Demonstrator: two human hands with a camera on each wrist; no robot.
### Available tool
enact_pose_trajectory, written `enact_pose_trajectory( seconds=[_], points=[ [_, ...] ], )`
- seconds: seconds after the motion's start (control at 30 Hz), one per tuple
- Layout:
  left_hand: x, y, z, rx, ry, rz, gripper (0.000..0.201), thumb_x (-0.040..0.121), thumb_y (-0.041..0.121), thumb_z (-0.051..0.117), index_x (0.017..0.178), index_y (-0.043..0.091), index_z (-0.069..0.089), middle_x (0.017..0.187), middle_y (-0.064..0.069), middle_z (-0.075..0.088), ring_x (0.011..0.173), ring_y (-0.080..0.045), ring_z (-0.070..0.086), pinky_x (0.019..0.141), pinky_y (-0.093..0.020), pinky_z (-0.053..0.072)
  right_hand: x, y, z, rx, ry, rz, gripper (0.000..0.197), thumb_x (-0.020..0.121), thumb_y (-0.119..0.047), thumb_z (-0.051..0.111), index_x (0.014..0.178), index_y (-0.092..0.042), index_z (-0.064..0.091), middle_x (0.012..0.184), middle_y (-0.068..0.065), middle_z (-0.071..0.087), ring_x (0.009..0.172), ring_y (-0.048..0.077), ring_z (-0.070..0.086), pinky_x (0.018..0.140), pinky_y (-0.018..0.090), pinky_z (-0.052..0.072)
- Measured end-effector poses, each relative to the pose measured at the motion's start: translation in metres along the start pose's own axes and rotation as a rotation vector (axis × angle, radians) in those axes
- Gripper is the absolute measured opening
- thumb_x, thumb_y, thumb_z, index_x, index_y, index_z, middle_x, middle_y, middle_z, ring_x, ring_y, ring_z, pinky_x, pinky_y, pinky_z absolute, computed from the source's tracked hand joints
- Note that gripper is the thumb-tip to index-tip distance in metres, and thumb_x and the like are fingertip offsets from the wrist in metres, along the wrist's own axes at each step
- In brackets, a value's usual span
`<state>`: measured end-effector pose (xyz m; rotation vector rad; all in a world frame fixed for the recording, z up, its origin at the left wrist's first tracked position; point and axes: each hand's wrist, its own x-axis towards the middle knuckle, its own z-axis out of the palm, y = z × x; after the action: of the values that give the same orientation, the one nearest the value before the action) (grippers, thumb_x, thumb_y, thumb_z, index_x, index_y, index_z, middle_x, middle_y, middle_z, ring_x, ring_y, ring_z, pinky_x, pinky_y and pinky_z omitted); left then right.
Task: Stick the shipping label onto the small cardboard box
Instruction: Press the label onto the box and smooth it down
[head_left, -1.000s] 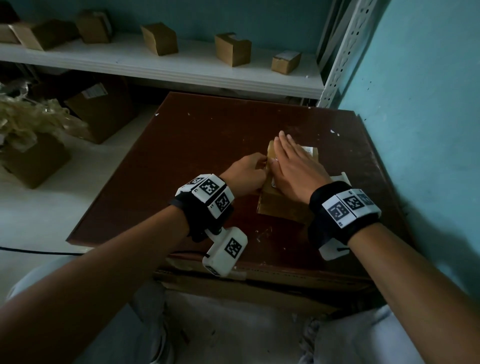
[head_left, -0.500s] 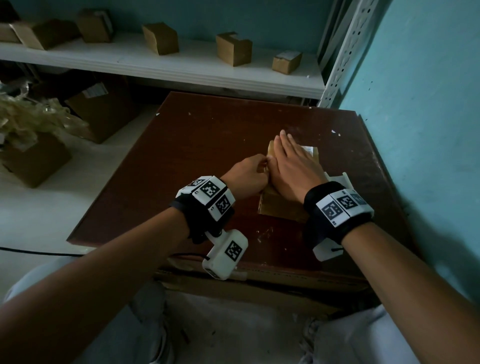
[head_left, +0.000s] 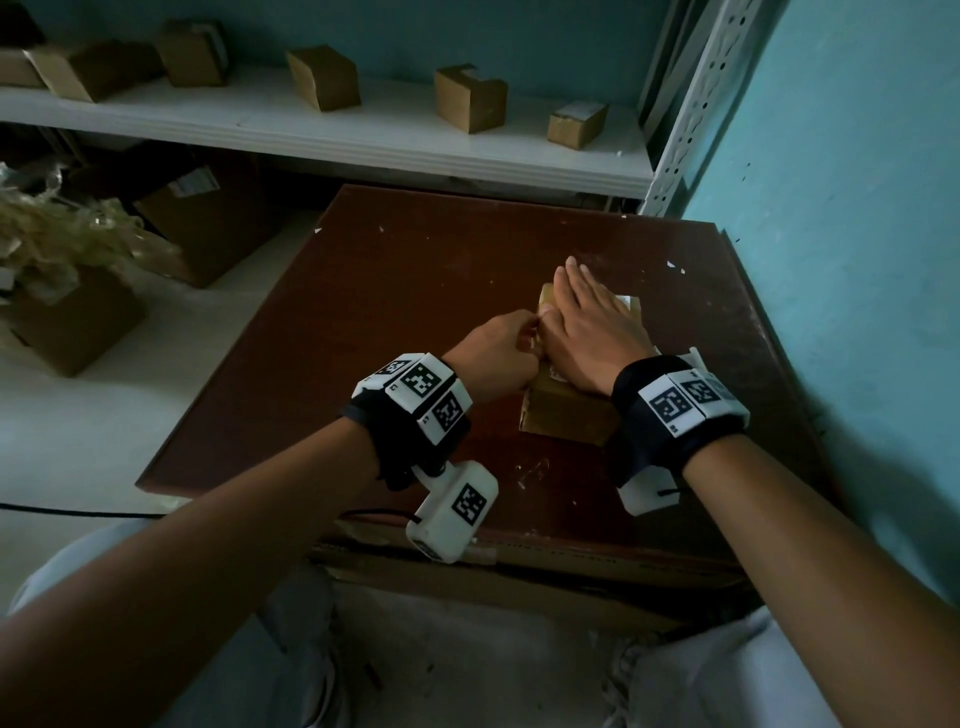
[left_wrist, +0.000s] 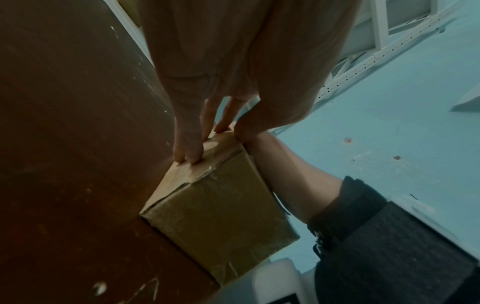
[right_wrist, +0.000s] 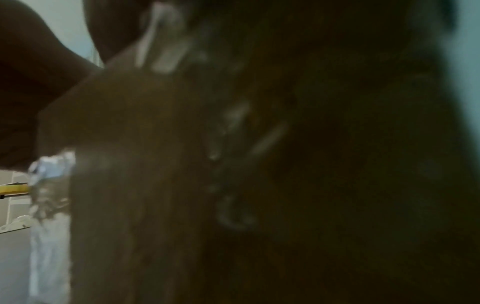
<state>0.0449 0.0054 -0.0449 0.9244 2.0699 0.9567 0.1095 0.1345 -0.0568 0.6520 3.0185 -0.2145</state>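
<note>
Right hand (head_left: 589, 332) flat on box (head_left: 563, 415) — label (head_left: 626, 302) beneath

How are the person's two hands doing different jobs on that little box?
The right hand lies flat, palm down, on the small cardboard box, covering most of the shipping label. The left hand is at the box's left side, its fingers touching the upper edge there. Both hands touch the box, and both wrists wear marker bands.

small brown taped cardboard box (head_left: 563, 410) sits on the table, white shipping label (head_left: 626, 302) seemingly flat on top.
</note>
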Motion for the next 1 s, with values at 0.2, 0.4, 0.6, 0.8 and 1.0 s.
enact_pose_trajectory(
  seconds=[0.2, 0.4, 0.6, 0.8, 1.0],
  points=[
    [-0.002, 0.0, 0.0, -0.014, 0.01, 0.048, 0.058, 0.095, 0.018, 0.051, 0.147, 0.027, 0.028, 0.135, -0.003, 0.052, 0.111, -0.02, 0.059, 0.091, -0.042, 0.055, 0.004, 0.004, -0.005, 0.005, -0.029, 0.009, 0.058, 0.105, -0.036, 0.01, 0.154, -0.009, -0.002, 0.162, 0.006, -0.008, 0.15, 0.015, -0.006, 0.121, 0.03, -0.001],
    [-0.004, 0.002, -0.001, -0.016, -0.025, 0.057, 0.059, 0.098, 0.015, 0.047, 0.15, 0.031, 0.024, 0.14, -0.004, 0.049, 0.11, -0.02, 0.06, 0.09, -0.042, 0.056, 0.003, 0.008, -0.009, 0.04, -0.044, 0.023, 0.057, 0.105, -0.036, 0.009, 0.155, -0.012, -0.003, 0.162, 0.002, -0.011, 0.149, 0.012, -0.008, 0.116, 0.027, -0.006],
    [0.0, -0.001, 0.001, -0.049, -0.019, 0.029, 0.06, 0.097, 0.014, 0.048, 0.15, 0.031, 0.027, 0.138, -0.004, 0.052, 0.114, -0.018, 0.058, 0.092, -0.039, 0.055, 0.005, 0.016, -0.007, 0.048, -0.047, 0.037, 0.057, 0.104, -0.037, 0.008, 0.155, -0.013, -0.003, 0.162, 0.002, -0.011, 0.149, 0.011, -0.008, 0.119, 0.029, -0.006],
    [0.002, -0.002, 0.001, -0.096, -0.024, -0.006, 0.062, 0.095, 0.014, 0.049, 0.151, 0.03, 0.024, 0.138, -0.004, 0.052, 0.111, -0.018, 0.06, 0.09, -0.04, 0.056, 0.003, 0.023, -0.007, 0.041, -0.039, 0.044, 0.058, 0.103, -0.036, 0.008, 0.155, -0.012, -0.004, 0.162, 0.003, -0.011, 0.149, 0.011, -0.009, 0.121, 0.03, -0.003],
    [0.004, -0.003, 0.002, -0.106, -0.012, -0.018, 0.063, 0.095, 0.012, 0.049, 0.151, 0.03, 0.024, 0.134, -0.004, 0.054, 0.106, -0.017, 0.062, 0.088, -0.041, 0.057, -0.001, 0.03, -0.006, 0.041, -0.021, 0.024, 0.057, 0.104, -0.035, 0.009, 0.154, -0.011, -0.003, 0.162, 0.003, -0.011, 0.149, 0.012, -0.009, 0.121, 0.029, -0.005]
  ],
)
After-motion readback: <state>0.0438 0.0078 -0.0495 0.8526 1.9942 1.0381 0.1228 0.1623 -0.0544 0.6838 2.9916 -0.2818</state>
